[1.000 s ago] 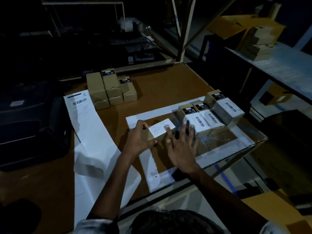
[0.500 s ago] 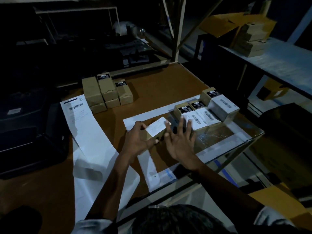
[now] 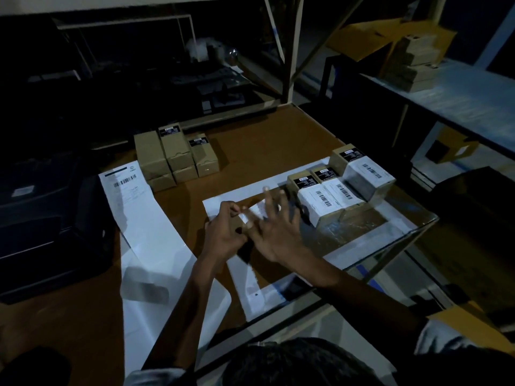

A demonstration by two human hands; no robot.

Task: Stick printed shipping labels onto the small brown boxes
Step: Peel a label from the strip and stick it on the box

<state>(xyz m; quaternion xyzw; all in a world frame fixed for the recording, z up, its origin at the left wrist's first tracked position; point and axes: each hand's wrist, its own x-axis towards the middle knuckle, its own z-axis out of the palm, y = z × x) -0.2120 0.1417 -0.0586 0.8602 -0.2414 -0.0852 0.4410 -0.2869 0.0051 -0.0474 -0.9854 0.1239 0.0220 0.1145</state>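
A small brown box with a white shipping label point(image 3: 255, 213) on top sits between my hands, mostly hidden by them. My left hand point(image 3: 225, 232) grips its left side with curled fingers. My right hand point(image 3: 274, 229) has spread, straight fingers lying over the label. Three labelled boxes point(image 3: 334, 193) stand in a row to the right. A cluster of unlabelled brown boxes point(image 3: 174, 158) stands at the back left. A long strip of label paper point(image 3: 145, 218) with a printed barcode label at its top lies on the left.
A black printer point(image 3: 41, 218) sits at the far left. The brown table point(image 3: 264, 146) ends in a glass-like edge point(image 3: 390, 246) at the right. White backing strips point(image 3: 245, 277) lie under my hands. A shelf with stacked boxes point(image 3: 412, 62) stands at the back right.
My right hand has slid left over the label, covering most of it. The left hand has curled tighter on the box. The camera view has shifted slightly.
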